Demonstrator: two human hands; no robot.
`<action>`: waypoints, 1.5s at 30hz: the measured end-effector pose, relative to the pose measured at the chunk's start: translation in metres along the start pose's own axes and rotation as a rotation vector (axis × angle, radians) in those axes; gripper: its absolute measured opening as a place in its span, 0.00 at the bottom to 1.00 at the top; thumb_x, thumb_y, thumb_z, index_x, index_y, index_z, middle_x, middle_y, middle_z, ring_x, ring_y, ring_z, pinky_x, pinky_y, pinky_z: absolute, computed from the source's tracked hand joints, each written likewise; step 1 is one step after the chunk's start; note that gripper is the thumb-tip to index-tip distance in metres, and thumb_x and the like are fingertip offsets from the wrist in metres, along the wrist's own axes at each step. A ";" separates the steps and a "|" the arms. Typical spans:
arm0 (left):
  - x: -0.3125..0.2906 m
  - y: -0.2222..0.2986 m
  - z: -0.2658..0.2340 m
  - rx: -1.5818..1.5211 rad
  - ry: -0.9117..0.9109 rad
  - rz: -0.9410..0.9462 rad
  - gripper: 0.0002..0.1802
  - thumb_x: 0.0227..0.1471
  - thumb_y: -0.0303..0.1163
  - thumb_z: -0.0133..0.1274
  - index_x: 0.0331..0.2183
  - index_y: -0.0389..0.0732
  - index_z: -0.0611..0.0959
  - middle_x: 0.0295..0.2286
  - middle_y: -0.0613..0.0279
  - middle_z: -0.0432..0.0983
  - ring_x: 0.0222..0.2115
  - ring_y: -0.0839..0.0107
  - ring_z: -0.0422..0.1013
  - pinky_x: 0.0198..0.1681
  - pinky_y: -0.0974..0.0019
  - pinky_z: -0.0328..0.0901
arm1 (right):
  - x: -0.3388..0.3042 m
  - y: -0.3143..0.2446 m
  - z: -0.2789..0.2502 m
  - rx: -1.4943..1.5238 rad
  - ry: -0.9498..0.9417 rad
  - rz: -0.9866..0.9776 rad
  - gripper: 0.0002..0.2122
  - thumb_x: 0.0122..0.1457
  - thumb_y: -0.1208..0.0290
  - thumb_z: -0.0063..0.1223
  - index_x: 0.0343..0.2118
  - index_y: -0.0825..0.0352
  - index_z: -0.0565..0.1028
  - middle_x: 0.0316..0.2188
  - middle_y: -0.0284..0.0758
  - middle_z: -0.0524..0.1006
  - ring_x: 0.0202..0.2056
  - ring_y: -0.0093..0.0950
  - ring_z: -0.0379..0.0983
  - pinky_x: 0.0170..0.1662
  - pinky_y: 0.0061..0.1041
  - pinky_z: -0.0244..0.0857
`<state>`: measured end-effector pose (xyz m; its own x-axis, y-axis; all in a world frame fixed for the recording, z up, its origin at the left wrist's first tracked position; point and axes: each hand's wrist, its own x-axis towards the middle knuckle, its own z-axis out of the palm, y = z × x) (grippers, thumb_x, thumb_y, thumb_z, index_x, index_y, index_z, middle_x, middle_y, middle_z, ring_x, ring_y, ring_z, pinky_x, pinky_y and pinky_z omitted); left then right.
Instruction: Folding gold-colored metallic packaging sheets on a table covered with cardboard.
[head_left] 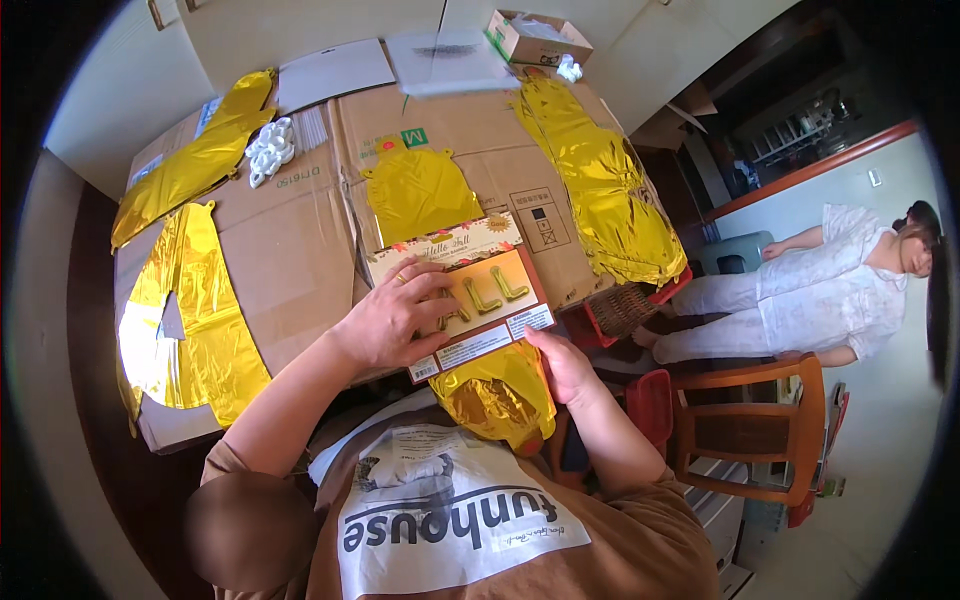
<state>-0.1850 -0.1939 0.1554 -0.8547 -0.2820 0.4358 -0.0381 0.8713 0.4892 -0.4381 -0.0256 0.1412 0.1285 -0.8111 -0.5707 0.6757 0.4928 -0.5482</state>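
My left hand (395, 315) lies across the left side of a printed cardboard balloon package (497, 290), fingers bent over its front. Gold letter balloons are pictured on the card. With the thumb on the front, my right hand (567, 368) grips the package's lower right edge; its other fingers are hidden. A crumpled gold foil balloon (490, 395) hangs below the card, against my shirt. Beyond the card's top edge lies another piece of flat gold foil (420, 190). Whether these two pieces join behind the card I cannot tell.
Flattened cardboard (285, 225) covers the table. Flat foil balloons lie at the far left (190, 175), near left (195, 310) and right (600, 185). White ribbon (270, 150) is bunched at left. A small box (540, 38) stands behind. Right are a wooden chair (800, 430) and another person (800, 290).
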 end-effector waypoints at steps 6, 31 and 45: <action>-0.001 0.005 0.000 0.015 -0.001 -0.032 0.22 0.47 0.35 0.66 0.45 0.42 0.84 0.50 0.51 0.73 0.56 0.50 0.66 0.64 0.46 0.58 | 0.008 0.001 0.001 -0.184 0.024 -0.092 0.20 0.67 0.66 0.56 0.55 0.74 0.74 0.52 0.40 0.79 0.52 0.31 0.77 0.57 0.33 0.70; 0.001 0.001 0.001 -0.156 0.273 -0.202 0.19 0.53 0.33 0.62 0.46 0.38 0.82 0.51 0.47 0.72 0.53 0.47 0.69 0.59 0.51 0.65 | 0.004 -0.104 0.030 -1.102 0.185 -0.552 0.12 0.61 0.73 0.61 0.47 0.70 0.81 0.37 0.38 0.85 0.35 0.20 0.77 0.43 0.27 0.73; -0.015 -0.024 -0.034 -0.435 0.704 -0.864 0.18 0.59 0.35 0.58 0.48 0.36 0.81 0.38 0.61 0.77 0.36 0.74 0.75 0.41 0.69 0.70 | 0.069 -0.045 0.115 -2.686 0.364 -1.027 0.03 0.47 0.71 0.58 0.20 0.60 0.80 0.20 0.32 0.78 0.23 0.27 0.76 0.27 0.34 0.62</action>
<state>-0.1534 -0.2241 0.1629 -0.1561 -0.9838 0.0882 -0.1661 0.1142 0.9795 -0.3758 -0.1402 0.1967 0.3279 -0.9346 0.1376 -0.8789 -0.2484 0.4072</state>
